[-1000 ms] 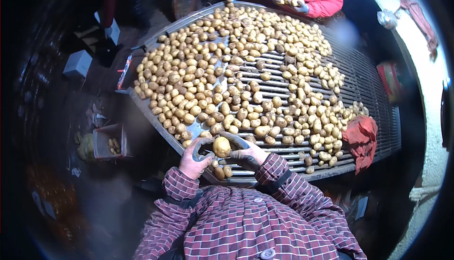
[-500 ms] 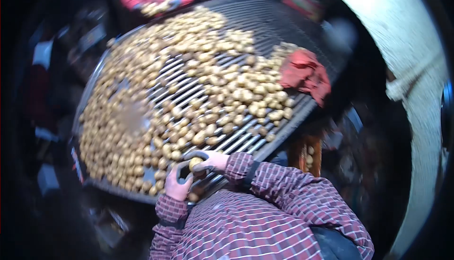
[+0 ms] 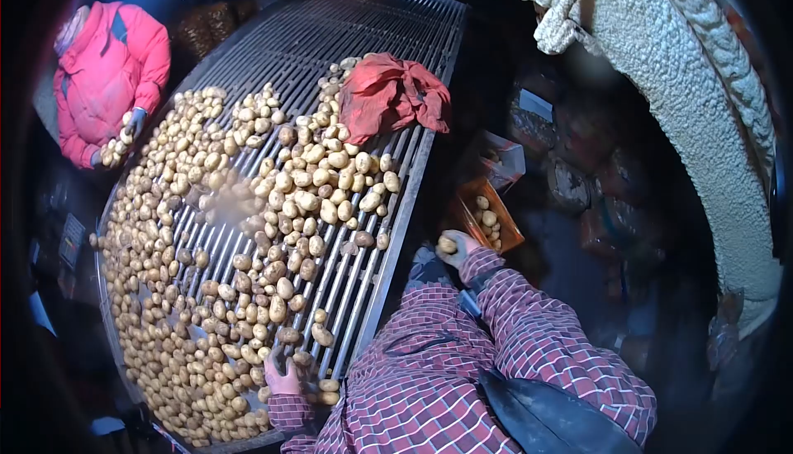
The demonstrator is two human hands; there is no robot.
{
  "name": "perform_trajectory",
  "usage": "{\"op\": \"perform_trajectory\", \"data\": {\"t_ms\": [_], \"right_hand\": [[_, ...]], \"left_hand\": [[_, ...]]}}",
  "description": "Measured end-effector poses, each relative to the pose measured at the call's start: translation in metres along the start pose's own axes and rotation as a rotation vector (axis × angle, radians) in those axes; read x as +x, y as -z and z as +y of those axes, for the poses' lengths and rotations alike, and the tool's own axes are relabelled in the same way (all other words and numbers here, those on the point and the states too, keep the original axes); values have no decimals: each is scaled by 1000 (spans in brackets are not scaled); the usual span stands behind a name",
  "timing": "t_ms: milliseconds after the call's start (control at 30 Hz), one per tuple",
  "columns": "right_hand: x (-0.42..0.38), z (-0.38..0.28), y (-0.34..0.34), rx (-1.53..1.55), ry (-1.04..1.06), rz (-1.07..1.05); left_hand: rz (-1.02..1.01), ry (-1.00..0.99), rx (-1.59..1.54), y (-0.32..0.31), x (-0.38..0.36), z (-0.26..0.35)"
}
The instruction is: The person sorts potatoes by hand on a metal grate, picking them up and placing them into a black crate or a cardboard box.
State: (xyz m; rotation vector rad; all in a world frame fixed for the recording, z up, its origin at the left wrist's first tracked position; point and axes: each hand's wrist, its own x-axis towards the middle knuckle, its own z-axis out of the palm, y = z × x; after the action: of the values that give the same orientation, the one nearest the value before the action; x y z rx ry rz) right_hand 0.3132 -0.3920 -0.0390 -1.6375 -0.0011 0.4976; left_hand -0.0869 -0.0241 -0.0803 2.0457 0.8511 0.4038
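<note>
My right hand (image 3: 461,251), in a pink and grey glove, is closed on a potato (image 3: 447,244). It is beside an orange box (image 3: 514,237) with several potatoes in it, to the right of the grate. At the near edge of the bar grate (image 3: 376,268), my left hand (image 3: 283,373) has its thumb and fingers apart in a C shape, with nothing seen between them. Loose potatoes (image 3: 277,309) lie around it, a few close to the fingertips. Many more cover the left side and middle of the grate.
A crumpled red cloth bag (image 3: 388,95) lies on the grate's right edge. Across the grate, a person in a pink jacket (image 3: 116,74) holds several potatoes. A white box (image 3: 504,165) stands behind the orange one. A thick pale rough-textured structure (image 3: 652,74) curves down the right.
My hands were together around a potato over the grate's near edge. They have parted: the right is now by the orange box holding a potato. The view has turned to the right.
</note>
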Motion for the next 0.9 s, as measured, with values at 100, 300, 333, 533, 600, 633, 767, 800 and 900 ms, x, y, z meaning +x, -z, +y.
{"op": "perform_trajectory", "data": {"t_ms": [100,300,333,533,600,633,767,800,900], "right_hand": [[21,21,60,-48,-87,244],[104,23,93,582,-340,380],[84,-28,37,372,-191,318],[123,-99,-171,-384,328,-240],[124,-122,-235,-594,401,-381],[133,-127,-261,-783,518,-425],[153,-138,-357,-1273,553,-331],[152,-141,-369,-1300,525,-361],[148,-146,-386,-1500,420,-528]], "left_hand": [[11,26,-11,-4,1,-7],[39,54,7,-2,-1,20],[48,106,-48,-6,-2,12],[101,115,-16,-9,-1,17],[108,131,5,-9,-3,14],[102,158,-32,-8,-3,17],[83,189,10,0,-4,31],[84,199,4,1,-5,29],[156,216,-32,10,-2,29]]}}
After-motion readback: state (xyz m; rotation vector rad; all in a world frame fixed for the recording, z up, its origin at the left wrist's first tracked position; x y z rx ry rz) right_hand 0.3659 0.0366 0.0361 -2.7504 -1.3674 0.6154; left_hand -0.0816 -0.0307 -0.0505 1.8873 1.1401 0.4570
